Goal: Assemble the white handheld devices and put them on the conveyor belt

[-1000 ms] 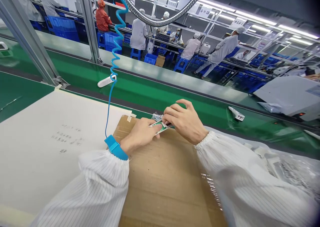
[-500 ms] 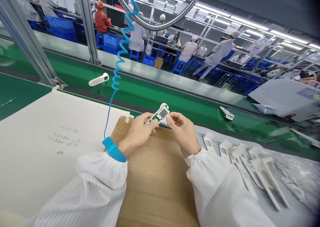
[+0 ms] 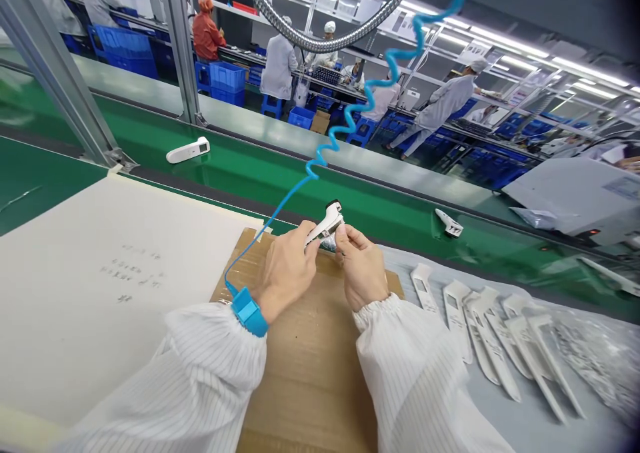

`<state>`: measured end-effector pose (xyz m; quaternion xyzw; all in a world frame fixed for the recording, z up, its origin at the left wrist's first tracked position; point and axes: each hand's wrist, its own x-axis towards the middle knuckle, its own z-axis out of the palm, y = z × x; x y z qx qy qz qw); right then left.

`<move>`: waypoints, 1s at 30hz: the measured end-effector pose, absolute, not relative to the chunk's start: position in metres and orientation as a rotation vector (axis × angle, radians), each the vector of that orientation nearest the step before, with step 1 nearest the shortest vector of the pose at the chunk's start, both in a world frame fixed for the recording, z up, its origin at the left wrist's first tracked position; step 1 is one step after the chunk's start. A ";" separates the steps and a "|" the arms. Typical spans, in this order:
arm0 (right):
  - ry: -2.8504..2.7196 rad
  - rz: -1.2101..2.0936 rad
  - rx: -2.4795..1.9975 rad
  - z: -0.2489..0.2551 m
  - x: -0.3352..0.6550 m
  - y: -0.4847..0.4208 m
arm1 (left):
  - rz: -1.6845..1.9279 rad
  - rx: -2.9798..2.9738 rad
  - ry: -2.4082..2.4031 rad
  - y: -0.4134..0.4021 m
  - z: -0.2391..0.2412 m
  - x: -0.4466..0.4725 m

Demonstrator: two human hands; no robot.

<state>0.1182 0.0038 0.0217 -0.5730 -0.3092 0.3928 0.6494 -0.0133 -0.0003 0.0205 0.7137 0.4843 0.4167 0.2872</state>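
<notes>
A white infrared thermometer (image 3: pixel 324 226), partly assembled, is held tilted above the cardboard (image 3: pixel 310 346), its black-tipped head pointing away from me. My left hand (image 3: pixel 293 263) is closed around its handle. At the display end, the thumb and fingers of my right hand (image 3: pixel 364 263) pinch its edge; my fingers hide part of the display. Something silvery shows under it between the hands. A blue wrist strap (image 3: pixel 249 312) circles my left wrist, with a coiled blue cord (image 3: pixel 345 130) running up from it.
White plastic housing parts (image 3: pixel 493 346) lie on the right beside a clear plastic bag (image 3: pixel 600 353). On the green conveyor belt (image 3: pixel 250 173) rest two white thermometers, one left (image 3: pixel 188 150) and one right (image 3: pixel 449 222). A metal post (image 3: pixel 180 53) rises at left. Co-workers sit and stand beyond.
The thermometer has been turned, so its side now faces me and its display shows edge-on. My left hand has rolled over it, and the blue cord has swung right.
</notes>
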 end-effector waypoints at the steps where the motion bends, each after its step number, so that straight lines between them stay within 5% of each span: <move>1: -0.694 0.912 -1.312 0.022 0.118 0.004 | 1.113 1.916 1.311 -0.001 0.020 -0.013; 8: -0.987 1.078 -1.275 0.037 0.123 -0.001 | 1.040 1.838 1.587 0.007 0.018 -0.017; 17: -1.461 0.515 -1.447 0.027 0.156 0.019 | 1.079 1.476 1.446 0.019 0.013 -0.022; 25: -2.083 -0.377 -1.402 0.052 0.148 0.017 | 0.958 1.678 1.307 0.009 0.021 -0.018; 30: -2.140 -0.424 -1.457 0.056 0.151 0.017 | 0.931 1.631 1.242 0.010 0.021 -0.019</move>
